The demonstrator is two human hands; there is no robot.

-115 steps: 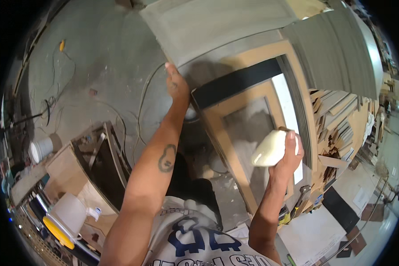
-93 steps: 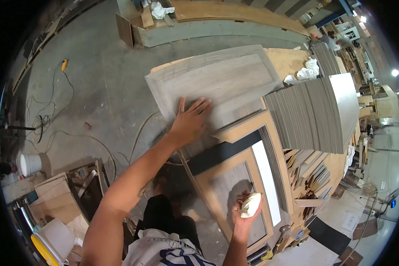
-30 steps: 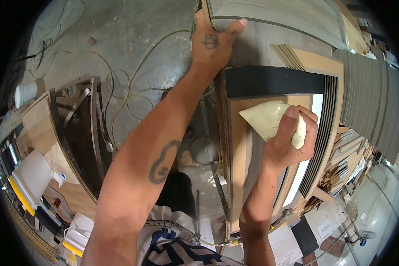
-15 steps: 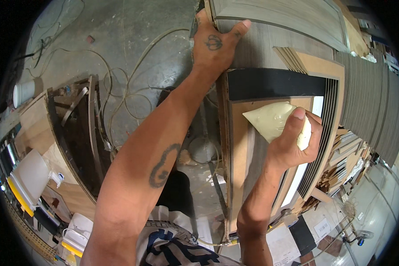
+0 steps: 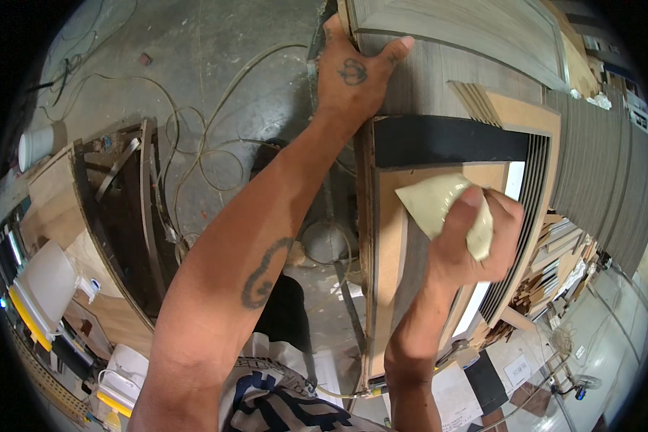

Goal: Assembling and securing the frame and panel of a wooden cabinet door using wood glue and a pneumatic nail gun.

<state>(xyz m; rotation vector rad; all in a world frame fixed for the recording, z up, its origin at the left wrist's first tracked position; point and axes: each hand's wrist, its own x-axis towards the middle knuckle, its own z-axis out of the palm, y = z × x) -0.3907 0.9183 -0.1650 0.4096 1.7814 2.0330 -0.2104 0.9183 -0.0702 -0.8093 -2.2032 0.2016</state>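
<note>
white bucket (image 5: 36,147): is sitting on the floor (image 5: 216,50), well to the left of the black strip (image 5: 446,140).
white container (image 5: 49,288): is showing a yellow edge, far to the left of the black strip and lower than it.
wooden crate (image 5: 50,212): is standing to the left of the black strip, its dark inside showing.
hose (image 5: 227,93): is looping over the floor, left of the black strip.
left hand (image 5: 349,75): is resting at the grey board's near corner, just up and left of the black strip; the thumb is stretching right over the board while the fingers are mostly hiding past its edge, so whether they are gripping i cannot tell.
tan frame (image 5: 387,223): is running below the black strip, around a grey panel (image 5: 414,263).
pale yellow bag (image 5: 435,205): is hanging over the tan frame just below the black strip, its pointed tip facing left; whether the tip is touching i cannot tell.
grey board (image 5: 439,79): is lying just above the black strip.
right hand (image 5: 457,252): is closing around the bag's right end, below the black strip, slightly blurred.
wood offcuts (image 5: 543,277): are piling up below and right of the black strip.
stacked grey panels (image 5: 601,162): are standing to the right of the black strip.
</note>
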